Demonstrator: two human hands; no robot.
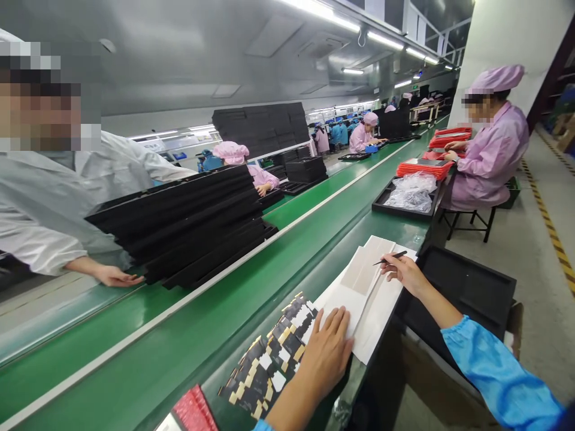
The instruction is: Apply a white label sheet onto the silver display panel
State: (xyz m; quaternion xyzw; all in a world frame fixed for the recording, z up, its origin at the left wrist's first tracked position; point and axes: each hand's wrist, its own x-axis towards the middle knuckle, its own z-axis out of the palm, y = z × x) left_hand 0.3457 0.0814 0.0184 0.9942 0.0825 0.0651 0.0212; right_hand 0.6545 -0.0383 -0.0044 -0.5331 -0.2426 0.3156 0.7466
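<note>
My right hand (402, 272) pinches a pair of black tweezers (390, 258) above a stack of white sheets (344, 299). The tweezers point left, over a sheet with a beige printed area (362, 272). Flat on the near left part of the sheets rests my left hand (327, 347), fingers stretched out and nothing gripped. Just left of it, several small flat black parts with gold and white patches (265, 365) lie in overlapping rows on the green work surface. Part of these rows is hidden behind my left hand and forearm.
A red pouch (195, 410) lies at the near edge. Black trays (458, 290) sit low at my right; another tray (381, 203) holds clear plastic bags. Across the green conveyor (179, 335), a co-worker in white reaches around stacked black trays (197, 221). Another in pink sits ahead.
</note>
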